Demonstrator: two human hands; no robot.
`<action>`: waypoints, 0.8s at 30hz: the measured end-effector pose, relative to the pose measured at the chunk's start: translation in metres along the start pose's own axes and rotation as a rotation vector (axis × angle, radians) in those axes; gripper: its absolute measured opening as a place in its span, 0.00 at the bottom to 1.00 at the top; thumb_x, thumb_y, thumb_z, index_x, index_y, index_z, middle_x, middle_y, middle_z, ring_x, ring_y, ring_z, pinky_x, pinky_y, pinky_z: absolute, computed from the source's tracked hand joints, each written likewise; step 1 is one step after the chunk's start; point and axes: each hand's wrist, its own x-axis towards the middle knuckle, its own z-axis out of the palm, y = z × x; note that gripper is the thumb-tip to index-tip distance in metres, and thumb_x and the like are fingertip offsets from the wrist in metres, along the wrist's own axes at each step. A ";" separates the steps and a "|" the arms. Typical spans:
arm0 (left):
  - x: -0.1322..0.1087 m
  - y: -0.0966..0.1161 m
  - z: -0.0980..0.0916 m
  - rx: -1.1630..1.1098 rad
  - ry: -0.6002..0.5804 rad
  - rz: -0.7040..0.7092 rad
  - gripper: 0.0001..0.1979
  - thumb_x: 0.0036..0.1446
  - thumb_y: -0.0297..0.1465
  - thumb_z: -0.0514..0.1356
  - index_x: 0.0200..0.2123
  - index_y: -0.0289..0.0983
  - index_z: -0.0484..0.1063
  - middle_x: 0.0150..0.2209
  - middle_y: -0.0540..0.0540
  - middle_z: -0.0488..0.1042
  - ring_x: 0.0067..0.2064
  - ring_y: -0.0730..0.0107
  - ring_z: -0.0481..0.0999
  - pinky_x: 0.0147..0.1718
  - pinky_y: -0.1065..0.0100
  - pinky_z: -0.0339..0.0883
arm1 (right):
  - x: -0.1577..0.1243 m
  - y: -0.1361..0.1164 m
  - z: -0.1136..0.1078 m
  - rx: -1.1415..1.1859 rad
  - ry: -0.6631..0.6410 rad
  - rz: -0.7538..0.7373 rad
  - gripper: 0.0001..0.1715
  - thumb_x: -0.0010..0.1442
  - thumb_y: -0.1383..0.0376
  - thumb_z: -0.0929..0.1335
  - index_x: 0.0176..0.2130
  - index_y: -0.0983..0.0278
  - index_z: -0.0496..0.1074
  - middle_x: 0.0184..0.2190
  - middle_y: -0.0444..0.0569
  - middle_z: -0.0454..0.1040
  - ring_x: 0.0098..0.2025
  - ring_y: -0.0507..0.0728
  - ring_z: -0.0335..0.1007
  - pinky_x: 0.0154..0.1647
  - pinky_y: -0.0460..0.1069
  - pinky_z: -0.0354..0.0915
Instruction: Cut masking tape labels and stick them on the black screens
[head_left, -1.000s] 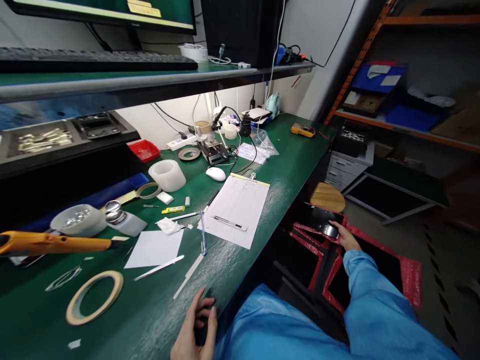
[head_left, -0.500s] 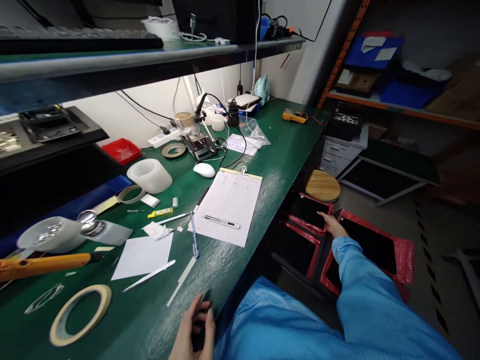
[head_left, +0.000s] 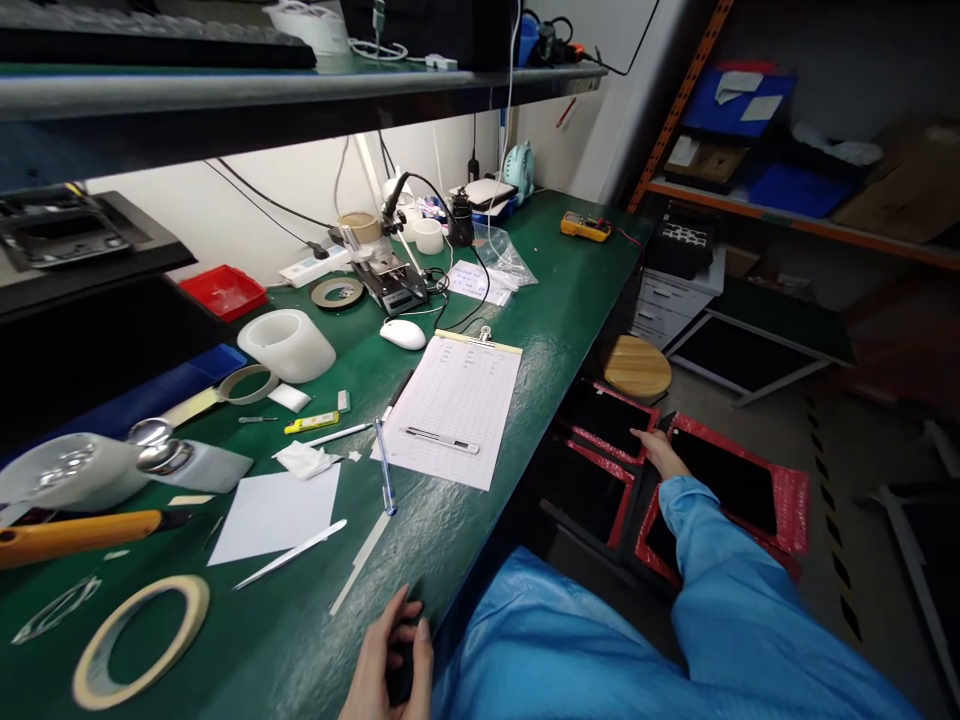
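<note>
At the front edge of the green bench (head_left: 450, 520), my left hand (head_left: 390, 645) rests half curled, thumb apart from the fingers. The space inside it is dark, and I see no object held there. My right hand (head_left: 662, 453), in a blue sleeve, reaches down on the right with a finger stretched out. Its fingertip is at the edge of a black flat panel (head_left: 604, 415) with red bubble wrap round its rim; whether they touch I cannot tell. Another black panel (head_left: 581, 495) lies nearer, and a larger one (head_left: 724, 475) is right of the hand.
On the bench are a clipboard sheet (head_left: 457, 390) with a pen (head_left: 442, 440), a masking tape roll (head_left: 142, 640), white tweezers (head_left: 292, 553), a mouse (head_left: 403, 334) and a yellow multimeter (head_left: 585, 227). A round wooden stool (head_left: 637, 366) stands beyond the panels. An orange-framed shelf (head_left: 795, 220) is at the right.
The view has shifted slightly, so the bench items sit further left. Both hands keep nearly the same pose, my right hand still at the panels.
</note>
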 end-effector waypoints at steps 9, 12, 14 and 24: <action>-0.001 0.006 0.003 0.004 0.033 -0.011 0.29 0.78 0.60 0.60 0.58 0.42 0.84 0.45 0.44 0.89 0.35 0.64 0.85 0.32 0.66 0.77 | -0.016 0.008 0.038 -0.721 0.160 -0.433 0.38 0.76 0.53 0.77 0.77 0.58 0.71 0.82 0.60 0.63 0.79 0.76 0.64 0.79 0.77 0.65; 0.000 0.007 0.005 -0.007 0.056 -0.003 0.29 0.78 0.60 0.61 0.57 0.43 0.85 0.43 0.46 0.89 0.34 0.66 0.85 0.31 0.67 0.77 | -0.031 0.027 0.049 -0.881 0.115 -0.490 0.35 0.77 0.54 0.77 0.75 0.59 0.73 0.80 0.59 0.66 0.79 0.75 0.66 0.79 0.77 0.65; 0.001 0.007 0.006 -0.020 0.073 -0.008 0.29 0.77 0.60 0.61 0.56 0.43 0.86 0.43 0.46 0.89 0.34 0.65 0.85 0.30 0.67 0.78 | -0.038 0.037 0.053 -0.959 0.092 -0.494 0.31 0.77 0.54 0.77 0.72 0.60 0.76 0.77 0.59 0.70 0.76 0.73 0.69 0.77 0.76 0.68; 0.004 0.010 0.007 -0.031 0.101 0.085 0.18 0.82 0.47 0.61 0.54 0.44 0.87 0.40 0.46 0.89 0.32 0.67 0.85 0.28 0.69 0.77 | -0.046 0.030 0.066 -1.162 0.127 -0.491 0.37 0.78 0.50 0.75 0.77 0.58 0.70 0.81 0.60 0.65 0.79 0.75 0.65 0.79 0.77 0.65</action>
